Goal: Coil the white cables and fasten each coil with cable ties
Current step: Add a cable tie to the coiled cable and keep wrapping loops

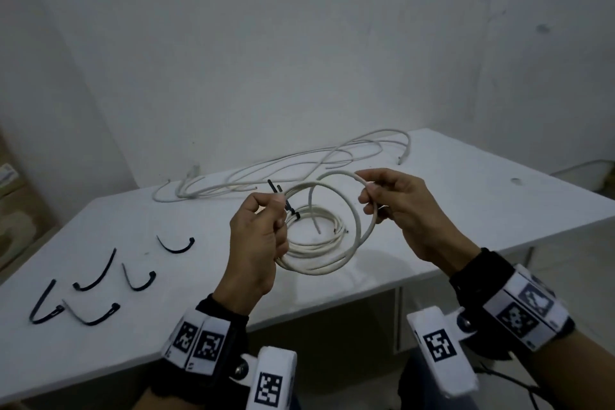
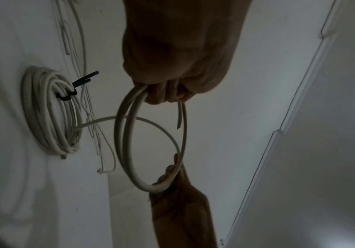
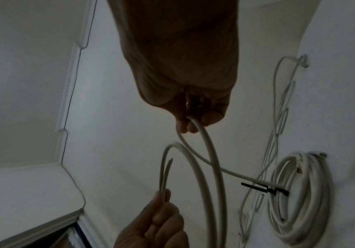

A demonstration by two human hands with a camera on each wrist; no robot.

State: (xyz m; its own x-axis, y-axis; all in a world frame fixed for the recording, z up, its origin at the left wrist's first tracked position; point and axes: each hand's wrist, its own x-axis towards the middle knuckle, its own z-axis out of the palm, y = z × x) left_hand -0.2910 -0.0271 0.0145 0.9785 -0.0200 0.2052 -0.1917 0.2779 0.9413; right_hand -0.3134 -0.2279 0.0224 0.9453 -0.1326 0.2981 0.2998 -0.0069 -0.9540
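Note:
I hold a loose coil of white cable (image 1: 358, 226) in the air over the white table (image 1: 186, 280). My left hand (image 1: 279, 202) pinches its left side, seen from the left wrist as turns (image 2: 125, 134) running under my curled fingers (image 2: 166, 95). My right hand (image 1: 371, 197) grips the right side of the top turn (image 3: 212, 159). One free cable end (image 1: 315, 216) hangs inside the loop. Below lies a finished coil (image 1: 327, 214) (image 2: 45, 109) (image 3: 300, 193) bound with black cable ties (image 2: 66, 95).
Several loose black cable ties (image 1: 96, 276) lie on the left of the table. Untidy white cables (image 1: 299, 170) stretch along the table's back edge by the wall. A cardboard box (image 1: 16, 203) stands beyond the left edge.

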